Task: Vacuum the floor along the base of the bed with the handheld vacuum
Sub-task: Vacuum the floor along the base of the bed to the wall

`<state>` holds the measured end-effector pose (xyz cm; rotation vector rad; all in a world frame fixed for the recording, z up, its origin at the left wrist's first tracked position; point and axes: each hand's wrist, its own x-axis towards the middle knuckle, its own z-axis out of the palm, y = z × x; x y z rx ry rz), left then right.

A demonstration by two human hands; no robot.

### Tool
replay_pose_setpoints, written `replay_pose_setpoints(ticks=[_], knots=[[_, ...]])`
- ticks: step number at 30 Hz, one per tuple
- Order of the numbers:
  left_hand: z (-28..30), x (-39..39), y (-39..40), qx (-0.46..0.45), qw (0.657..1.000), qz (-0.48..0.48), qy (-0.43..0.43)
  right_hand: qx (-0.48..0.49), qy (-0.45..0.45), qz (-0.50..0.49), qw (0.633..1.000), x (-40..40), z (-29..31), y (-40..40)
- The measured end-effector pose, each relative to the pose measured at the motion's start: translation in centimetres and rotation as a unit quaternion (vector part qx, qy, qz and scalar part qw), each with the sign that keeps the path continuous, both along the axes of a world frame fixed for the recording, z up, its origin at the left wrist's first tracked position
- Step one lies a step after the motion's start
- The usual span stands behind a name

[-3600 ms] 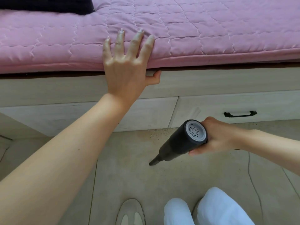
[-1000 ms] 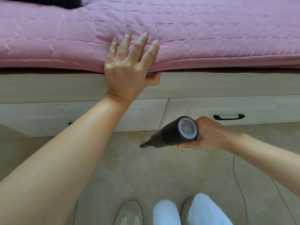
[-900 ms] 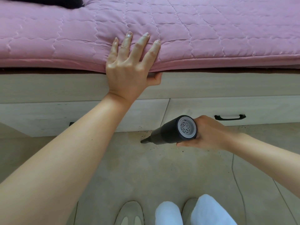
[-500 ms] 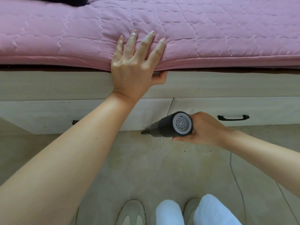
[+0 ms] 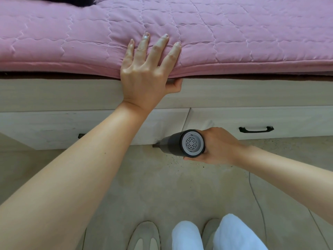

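My right hand [image 5: 219, 146] grips a dark handheld vacuum [image 5: 177, 144] with a grey vented rear cap. Its narrow nozzle points left and touches the seam where the beige floor [image 5: 162, 186] meets the pale wooden bed base [image 5: 234, 94]. Dark crumbs lie on the floor just below and right of the vacuum. My left hand [image 5: 146, 69] rests flat with spread fingers on the edge of the pink quilted mattress [image 5: 234, 33], its thumb tucked under the edge.
A drawer with a black handle [image 5: 256, 129] sits in the bed base to the right. A thin cord [image 5: 255, 193] trails over the floor at right. My shoes [image 5: 145, 235] and white trousers [image 5: 223, 233] are at the bottom. A dark item [image 5: 72, 0] lies on the mattress, top left.
The vacuum has moved away from me toward the bed, and its nozzle now reaches the drawer's bottom edge. My left hand stays pressed on the mattress edge.
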<state>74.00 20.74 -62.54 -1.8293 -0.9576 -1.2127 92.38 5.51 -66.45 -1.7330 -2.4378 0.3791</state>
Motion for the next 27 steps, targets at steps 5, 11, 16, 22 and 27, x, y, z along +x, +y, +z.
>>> replay_pose_setpoints(ticks=[5, 11, 16, 22, 27], knots=[[0.0, 0.0, 0.0, 0.002, 1.0, 0.004, 0.005, -0.016, 0.008, -0.017, 1.0, 0.5, 0.4, 0.0], [-0.1, -0.1, 0.1, 0.006, 1.0, 0.007, 0.007, -0.036, 0.007, -0.046, 0.998, 2.0, 1.3, -0.9], [-0.2, -0.1, 0.1, 0.007, 1.0, 0.007, 0.004, -0.065, 0.015, -0.085, 0.994, 2.8, 1.8, -1.4], [-0.2, -0.1, 0.1, 0.012, 1.0, 0.004, 0.005, -0.081, 0.034, -0.086, 0.992, 2.6, 2.6, -1.4], [-0.3, -0.1, 0.1, 0.017, 1.0, 0.007, 0.006, -0.107, 0.064, -0.085, 0.989, 2.9, 3.3, -1.8]])
